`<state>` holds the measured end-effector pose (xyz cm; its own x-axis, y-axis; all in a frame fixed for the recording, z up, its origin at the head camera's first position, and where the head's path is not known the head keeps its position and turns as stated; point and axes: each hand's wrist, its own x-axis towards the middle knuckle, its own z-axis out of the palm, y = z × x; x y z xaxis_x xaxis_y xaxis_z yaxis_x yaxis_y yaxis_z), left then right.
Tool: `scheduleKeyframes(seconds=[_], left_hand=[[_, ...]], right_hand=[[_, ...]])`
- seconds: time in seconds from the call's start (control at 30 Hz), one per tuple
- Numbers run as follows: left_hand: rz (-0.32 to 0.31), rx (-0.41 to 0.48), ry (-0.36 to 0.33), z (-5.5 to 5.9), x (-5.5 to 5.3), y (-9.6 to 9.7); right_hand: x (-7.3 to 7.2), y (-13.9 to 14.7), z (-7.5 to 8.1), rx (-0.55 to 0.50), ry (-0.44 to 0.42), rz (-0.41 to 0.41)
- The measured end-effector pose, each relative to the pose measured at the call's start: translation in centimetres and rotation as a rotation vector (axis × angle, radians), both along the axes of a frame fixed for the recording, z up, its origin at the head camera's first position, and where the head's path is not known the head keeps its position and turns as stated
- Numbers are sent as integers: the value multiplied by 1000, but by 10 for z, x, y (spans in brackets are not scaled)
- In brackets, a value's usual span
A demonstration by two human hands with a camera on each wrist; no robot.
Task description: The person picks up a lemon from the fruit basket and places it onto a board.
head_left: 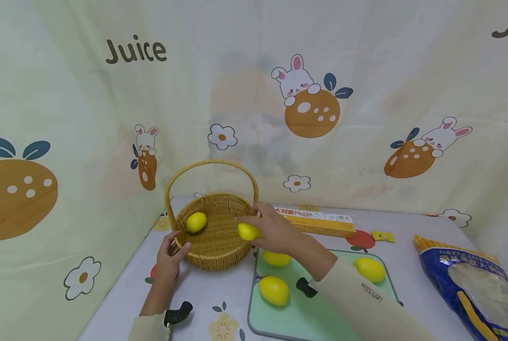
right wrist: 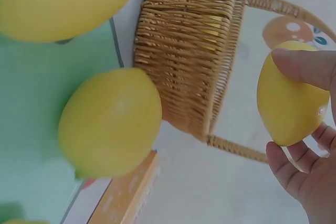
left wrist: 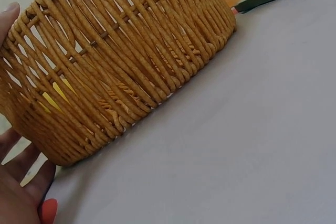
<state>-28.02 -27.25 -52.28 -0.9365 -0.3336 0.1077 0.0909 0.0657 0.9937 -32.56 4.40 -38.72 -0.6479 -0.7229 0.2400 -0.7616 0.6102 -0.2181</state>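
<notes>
A woven wicker basket (head_left: 217, 241) with a tall arched handle stands at the table's left, a yellow lemon (head_left: 196, 222) lying inside. My left hand (head_left: 167, 258) holds its near-left rim, thumb over the edge and fingers along the outer wall (left wrist: 121, 61). At the basket's right side, my right hand (head_left: 274, 228) pinches another lemon (right wrist: 291, 95) between thumb and fingertips, close over the rim. Three more lemons rest on a green cutting board (head_left: 257, 319): one near its front left (head_left: 274, 290), one behind that (head_left: 276, 258), one at the right (head_left: 370, 269).
Behind the board lies an orange and white pasta box (head_left: 322, 225). Farther right are a small yellow packet (head_left: 383, 236) and a blue bag (head_left: 471, 284) with a see-through window. A printed cloth (head_left: 254, 104) hangs close behind the table and along its left side.
</notes>
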Motion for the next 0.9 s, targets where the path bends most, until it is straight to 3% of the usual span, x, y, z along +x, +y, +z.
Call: scheduleKeyframes(seconds=[0.13, 0.4, 0.67, 0.9], left_hand=[[2, -8, 3, 0, 0, 1], [1, -15, 2, 3, -1, 1], [0, -29, 12, 7, -6, 1], [-2, -26, 32, 1, -1, 2]], right_hand=[[10, 22, 1, -39, 17, 1], [37, 62, -1, -52, -17, -108], [59, 90, -17, -62, -19, -192], [76, 112, -33, -22, -49, -261]])
